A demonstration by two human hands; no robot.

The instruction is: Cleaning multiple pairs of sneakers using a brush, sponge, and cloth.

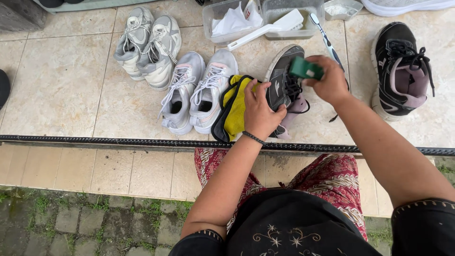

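Note:
My left hand grips a black and grey sneaker by its side and holds it tilted above the tiled floor. A yellow cloth with a black edge lies bunched under that hand, beside the shoe. My right hand is closed on a small green block, which it presses against the shoe near the laces. The matching black sneaker with a pink lining stands on the tiles to the right.
Two pairs of grey-white sneakers stand to the left. Clear plastic tubs with a white brush and a cloth sit at the back. A toothbrush lies beside them. A black strip marks the step's edge.

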